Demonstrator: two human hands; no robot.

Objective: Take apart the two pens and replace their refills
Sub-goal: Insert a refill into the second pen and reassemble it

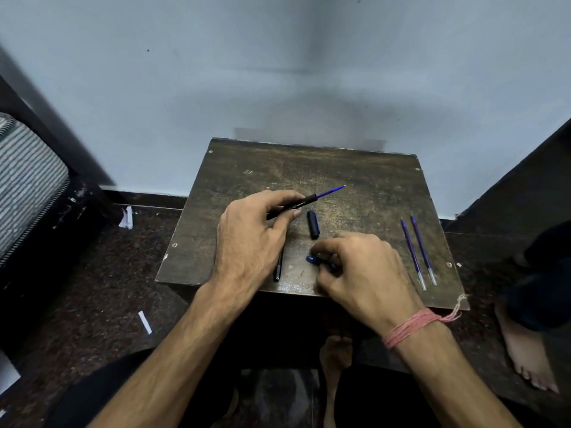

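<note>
My left hand (251,239) holds a black pen barrel (296,205) above the small dark wooden table (364,180); a blue refill (332,191) sticks out of its far end. A loose black cap piece (313,224) lies on the table just right of that hand. My right hand (361,273) rests on the table with its fingers curled around a small blue pen part (312,259), mostly hidden. A second black pen (278,268) lies partly under my left hand. Two spare blue refills (418,251) lie side by side at the table's right.
The table stands against a pale wall. A striped cushion (24,180) is at the left, scraps of white paper (145,322) lie on the dark floor, and bare feet (525,350) show at the right and below the table.
</note>
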